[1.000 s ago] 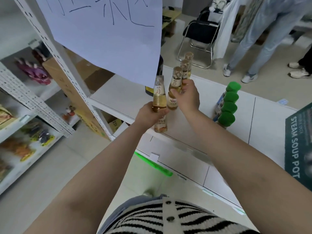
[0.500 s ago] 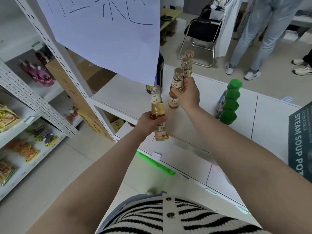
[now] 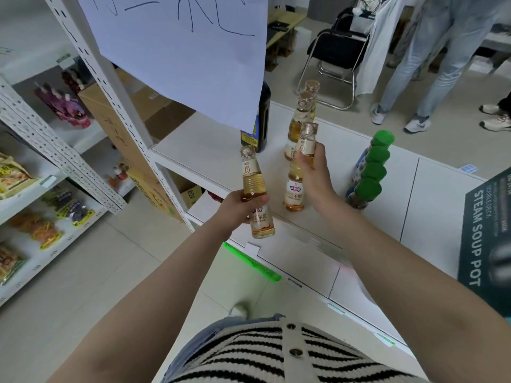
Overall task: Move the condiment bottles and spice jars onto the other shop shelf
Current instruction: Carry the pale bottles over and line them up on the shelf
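My left hand [image 3: 237, 208] grips a pale golden vinegar bottle [image 3: 255, 192] by its middle, held just over the front edge of the white shelf [image 3: 210, 150]. My right hand [image 3: 315, 172] holds a second such bottle [image 3: 300, 167] by its neck; whether its base touches the shelf I cannot tell. Two more vinegar bottles [image 3: 300, 117] stand in a row behind it. A dark soy-sauce bottle [image 3: 261, 120] stands left of them, partly hidden by a hanging paper sign [image 3: 177, 51]. A row of green-capped spice jars [image 3: 370, 172] stands to the right.
A perforated white upright [image 3: 110, 87] rises at the shelf's left corner. Snack shelves [image 3: 41, 189] fill the left side. A dark steam soup pot box [image 3: 486, 239] lies at the right. A folding chair [image 3: 340, 51] and people's legs [image 3: 431, 64] stand beyond the shelf.
My left hand has drawn its bottle back and down toward the shelf's front edge. My right hand has lowered its bottle in front of the row.
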### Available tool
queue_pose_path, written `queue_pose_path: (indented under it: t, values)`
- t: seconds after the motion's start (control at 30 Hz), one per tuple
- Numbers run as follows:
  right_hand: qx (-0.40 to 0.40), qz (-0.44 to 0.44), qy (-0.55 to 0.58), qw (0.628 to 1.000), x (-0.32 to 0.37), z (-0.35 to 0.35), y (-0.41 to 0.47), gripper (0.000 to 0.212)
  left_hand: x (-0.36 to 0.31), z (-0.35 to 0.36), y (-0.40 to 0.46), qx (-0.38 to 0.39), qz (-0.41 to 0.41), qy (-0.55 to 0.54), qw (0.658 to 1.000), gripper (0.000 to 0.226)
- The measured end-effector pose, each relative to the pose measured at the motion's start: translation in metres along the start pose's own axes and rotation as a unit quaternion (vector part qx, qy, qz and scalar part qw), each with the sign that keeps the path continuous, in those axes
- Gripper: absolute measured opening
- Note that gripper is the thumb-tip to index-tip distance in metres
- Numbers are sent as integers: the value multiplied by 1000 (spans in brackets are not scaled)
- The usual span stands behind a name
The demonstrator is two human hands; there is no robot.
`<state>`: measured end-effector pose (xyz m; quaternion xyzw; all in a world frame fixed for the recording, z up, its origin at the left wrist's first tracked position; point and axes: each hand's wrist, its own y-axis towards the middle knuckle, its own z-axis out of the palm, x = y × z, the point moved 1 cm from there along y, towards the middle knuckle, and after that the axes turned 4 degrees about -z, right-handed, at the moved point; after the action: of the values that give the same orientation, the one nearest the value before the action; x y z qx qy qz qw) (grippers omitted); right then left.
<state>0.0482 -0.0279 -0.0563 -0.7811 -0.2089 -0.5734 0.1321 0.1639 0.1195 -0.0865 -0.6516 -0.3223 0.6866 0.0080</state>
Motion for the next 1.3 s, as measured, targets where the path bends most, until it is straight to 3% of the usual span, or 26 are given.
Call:
queue_pose_path:
  t: [0.17, 0.27, 0.4, 0.6, 0.7, 0.87, 1.07, 1.3]
  values:
    - [72, 29, 45, 996, 2, -11, -34, 32, 28, 8, -33, -24, -22, -37, 999, 16]
    - [144, 77, 65, 984, 4, 1, -58, 28, 51, 9, -57, -53, -44, -60, 996, 23]
    - [236, 111, 58, 964, 7, 38, -90, 28, 83, -5, -95, -112, -61, -111, 986, 41]
    - [338, 114, 40, 933, 19, 113, -134, 38, 126, -54, -155, -201, -73, -157, 964, 42]
    - [374, 110, 38, 920, 32, 154, -154, 28, 146, -89, -181, -236, -65, -181, 953, 38]
    - [409, 105, 36, 906, 56, 245, -195, 43, 182, -163, -231, -276, -57, -225, 933, 39]
    - [457, 104, 28, 883, 93, 374, -274, 18, 231, -281, -310, -332, -65, -251, 907, 40]
    - [534, 83, 9, 841, 146, 501, -350, 29, 268, -395, -395, -408, -56, -279, 868, 43]
